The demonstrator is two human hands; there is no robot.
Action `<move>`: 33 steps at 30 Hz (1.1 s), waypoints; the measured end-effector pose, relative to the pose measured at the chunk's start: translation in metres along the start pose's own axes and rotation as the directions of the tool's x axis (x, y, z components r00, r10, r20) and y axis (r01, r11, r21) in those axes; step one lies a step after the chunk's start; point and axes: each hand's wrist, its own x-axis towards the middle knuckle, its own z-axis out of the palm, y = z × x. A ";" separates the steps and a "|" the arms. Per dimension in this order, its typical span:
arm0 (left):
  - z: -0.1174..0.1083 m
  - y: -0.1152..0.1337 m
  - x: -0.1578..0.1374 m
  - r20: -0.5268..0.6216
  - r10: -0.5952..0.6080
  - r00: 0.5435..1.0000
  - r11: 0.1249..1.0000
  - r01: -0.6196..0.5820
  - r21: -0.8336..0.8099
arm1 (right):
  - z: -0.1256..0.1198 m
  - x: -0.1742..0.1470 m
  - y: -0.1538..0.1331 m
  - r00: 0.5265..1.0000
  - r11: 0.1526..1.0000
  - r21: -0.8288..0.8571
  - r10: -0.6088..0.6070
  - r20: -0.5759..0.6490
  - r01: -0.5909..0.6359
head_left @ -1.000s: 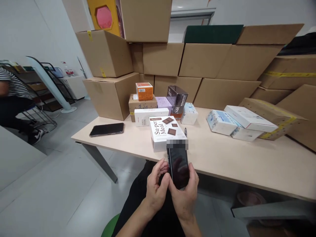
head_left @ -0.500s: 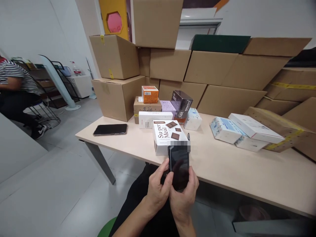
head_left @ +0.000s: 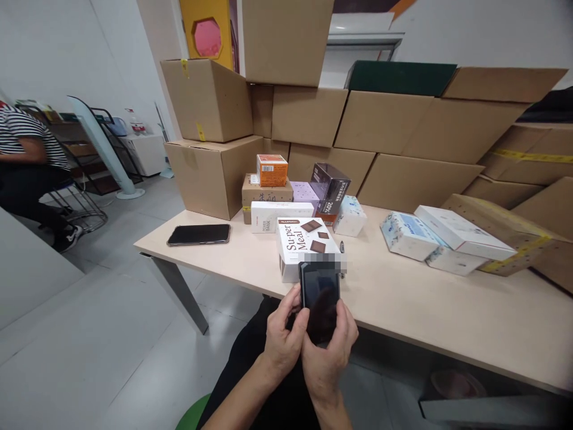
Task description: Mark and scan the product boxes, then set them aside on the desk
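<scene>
Between both hands is a black phone-like device [head_left: 319,298] with a glossy dark screen, tilted upright at the table's front edge. My left hand [head_left: 283,334] is closed around its left side, thumb near the lower left corner. Its lower right side is gripped by my right hand [head_left: 332,352]. The top end is blurred by pixelation. Right behind it lies a white "Su-per Meal" box [head_left: 304,239], partly covered by the device. A second phone [head_left: 199,235] lies flat on the table [head_left: 403,304] to the left, its screen dark.
Behind the white box stand a power bank box [head_left: 282,216], an orange box [head_left: 272,171] on a brown one, and a dark box [head_left: 330,188]. Tissue packs [head_left: 409,235] and a flat white box [head_left: 463,232] lie right. Cardboard boxes [head_left: 215,179] wall the back. A seated person [head_left: 31,149] is far left.
Both hands and the device have shifted slightly left, and the device leans a little more to the left. The reflection on its screen looks different. The boxes keep their places.
</scene>
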 end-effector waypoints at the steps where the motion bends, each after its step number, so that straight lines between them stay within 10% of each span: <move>1: 0.000 0.000 0.001 0.003 -0.004 1.000 1.000 0.004 -0.018 | 0.000 0.000 -0.001 1.000 1.000 -0.004 0.001 0.003 -0.001; 25: 0.000 -0.002 0.003 0.033 -0.015 0.999 1.000 0.016 -0.027 | 0.002 0.004 -0.002 1.000 0.999 -0.045 -0.025 -0.015 0.025; 33: -0.007 0.010 0.009 0.066 0.207 0.976 0.964 -0.215 0.156 | -0.003 0.008 0.002 0.998 0.997 -0.055 -0.058 -0.018 0.057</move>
